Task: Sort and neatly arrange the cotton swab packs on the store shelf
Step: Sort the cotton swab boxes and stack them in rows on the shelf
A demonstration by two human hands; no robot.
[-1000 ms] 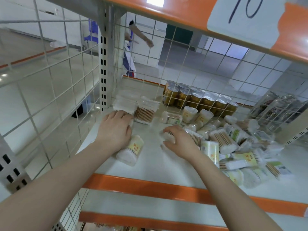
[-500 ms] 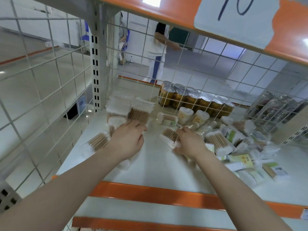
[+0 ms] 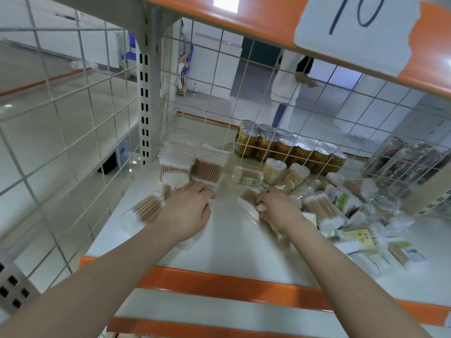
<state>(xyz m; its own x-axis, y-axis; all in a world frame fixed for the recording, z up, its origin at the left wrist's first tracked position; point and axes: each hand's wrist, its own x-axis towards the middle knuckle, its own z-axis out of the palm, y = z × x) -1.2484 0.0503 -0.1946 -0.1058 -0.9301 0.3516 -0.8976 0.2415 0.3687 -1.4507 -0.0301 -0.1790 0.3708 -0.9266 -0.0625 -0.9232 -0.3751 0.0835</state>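
Cotton swab packs lie on the white shelf (image 3: pixel 227 242). Two neat stacks (image 3: pixel 192 164) of flat wooden-stick packs stand at the back left. One flat pack (image 3: pixel 144 212) lies loose by the left mesh. A jumbled pile of bags and tubs (image 3: pixel 341 215) fills the right side. My left hand (image 3: pixel 188 211) rests curled in front of the stacks, over a pack whose white end shows under my wrist. My right hand (image 3: pixel 275 207) grips a flat wooden-stick pack (image 3: pixel 247 201) at the pile's left edge.
White wire mesh walls the shelf at the left (image 3: pixel 61 132) and back. Gold cans (image 3: pixel 288 147) stand behind the back mesh, dark cans (image 3: pixel 402 162) at the right. An orange rail (image 3: pixel 231 284) edges the shelf front. A person (image 3: pixel 288 89) stands beyond the mesh.
My left hand moved forward to the stacked packs, and a flat pack now lies by the left mesh. My right hand closed round a flat pack and drew it left of the pile.
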